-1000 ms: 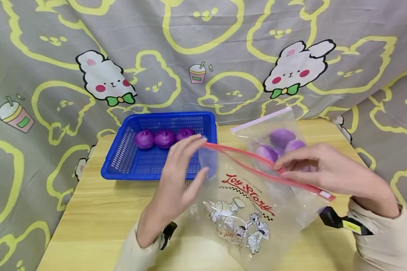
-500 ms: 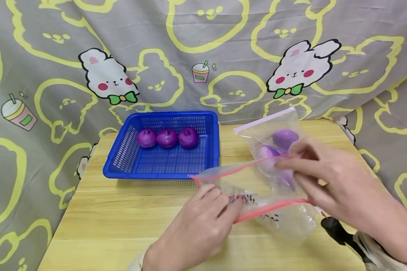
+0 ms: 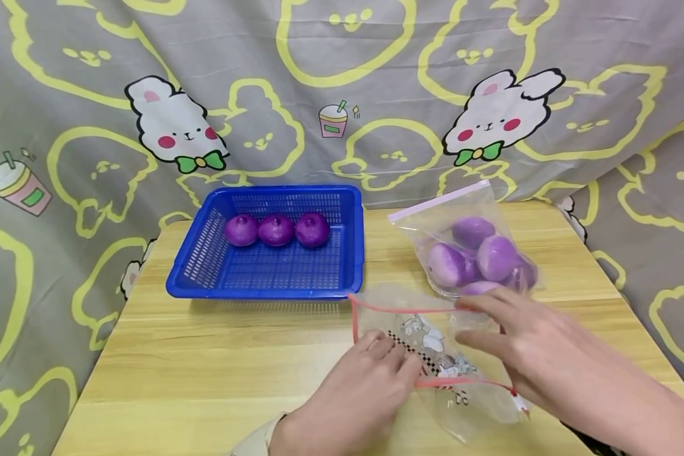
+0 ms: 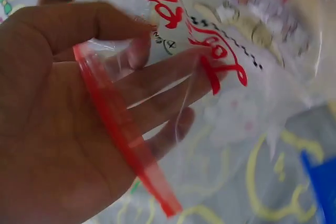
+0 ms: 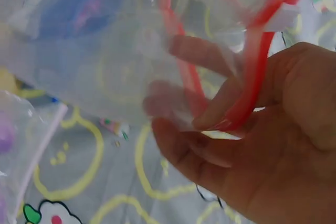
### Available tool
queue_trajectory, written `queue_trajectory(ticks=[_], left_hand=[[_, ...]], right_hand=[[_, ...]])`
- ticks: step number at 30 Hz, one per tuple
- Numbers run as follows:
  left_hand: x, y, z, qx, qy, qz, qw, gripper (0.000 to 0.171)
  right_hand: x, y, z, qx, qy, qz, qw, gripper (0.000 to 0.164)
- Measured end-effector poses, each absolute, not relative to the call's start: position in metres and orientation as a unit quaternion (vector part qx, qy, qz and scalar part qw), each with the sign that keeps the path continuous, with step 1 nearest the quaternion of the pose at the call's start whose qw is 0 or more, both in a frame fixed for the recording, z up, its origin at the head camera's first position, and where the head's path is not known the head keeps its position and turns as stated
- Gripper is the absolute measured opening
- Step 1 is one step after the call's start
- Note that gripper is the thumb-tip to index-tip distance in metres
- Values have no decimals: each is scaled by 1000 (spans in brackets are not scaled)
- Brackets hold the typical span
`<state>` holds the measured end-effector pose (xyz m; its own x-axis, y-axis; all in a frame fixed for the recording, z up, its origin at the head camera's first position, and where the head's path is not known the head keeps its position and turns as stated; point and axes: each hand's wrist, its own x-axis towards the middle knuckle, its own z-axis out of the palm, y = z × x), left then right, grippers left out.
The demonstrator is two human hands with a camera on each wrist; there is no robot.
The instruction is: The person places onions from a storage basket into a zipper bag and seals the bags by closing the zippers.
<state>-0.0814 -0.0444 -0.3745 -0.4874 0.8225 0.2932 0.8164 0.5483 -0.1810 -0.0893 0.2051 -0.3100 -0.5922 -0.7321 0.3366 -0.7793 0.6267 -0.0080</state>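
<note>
A clear zip bag (image 3: pixel 433 342) with a red zip rim and printed lettering and cartoon figures hangs between both hands, its mouth parted. My left hand (image 3: pixel 361 386) grips its near rim. In the left wrist view, the left fingers (image 4: pixel 163 98) show through the plastic while the thumb lies in front of it. My right hand (image 3: pixel 541 354) holds the bag at the right end of the mouth. Bent right fingers (image 5: pixel 184 150) lie around the red rim (image 5: pixel 254 72) in the right wrist view, partly seen through film. Near the white slider, the grip is partly hidden.
A blue plastic basket (image 3: pixel 265 295) holds a row of purple onions (image 3: pixel 276 231) at the back left. Behind the right hand stands another clear bag (image 3: pixel 439 202) with a pale zip, containing several purple-and-white vegetables (image 3: pixel 498 256). Patterned cloth (image 3: pixel 387 95) hangs behind the wooden table (image 3: pixel 216 367).
The red-rimmed bag's mouth has parted and tilted toward the camera. My left hand has moved from the left corner down onto the near rim. My right hand has shifted slightly lower.
</note>
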Motion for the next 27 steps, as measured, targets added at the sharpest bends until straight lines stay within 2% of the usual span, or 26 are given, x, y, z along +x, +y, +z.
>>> queue_trajectory(ticks=[4, 7, 9, 12, 14, 16, 20, 22, 24, 27], left_hand=[[-80, -36, -388, -489, -859, 32, 148, 14], [-82, -33, -393, -495, -855, 34, 150, 15], [-84, -33, -395, -495, -853, 34, 163, 16], [-85, -34, -394, -491, -853, 23, 176, 16], [-85, -35, -392, -490, -854, 11, 174, 16], [-83, -37, -388, -486, -857, -2, 173, 19], [-78, -40, -379, -458, -866, -30, 199, 25], [-76, -39, -375, -447, -864, -37, 230, 15], [-74, -38, -372, -442, -858, -46, 257, 2], [-74, -37, -369, -449, -850, -47, 270, 15]], right_hand=[[-90, 195, -326, 409, -900, 43, 144, 32], [-94, 186, -340, 382, -918, 22, 99, 25], [-99, 180, -349, 372, -927, 35, 39, 24], [-109, 172, -361, 362, -927, 84, -46, 31], [-115, 170, -362, 346, -932, 97, -51, 35], [-119, 170, -358, 331, -939, 91, 12, 32], [-117, 177, -336, 292, -926, 70, 227, 13], [-112, 180, -324, 281, -899, 72, 329, 11], [-106, 182, -315, 272, -876, 74, 392, 24], [-101, 183, -308, 256, -864, 81, 426, 34]])
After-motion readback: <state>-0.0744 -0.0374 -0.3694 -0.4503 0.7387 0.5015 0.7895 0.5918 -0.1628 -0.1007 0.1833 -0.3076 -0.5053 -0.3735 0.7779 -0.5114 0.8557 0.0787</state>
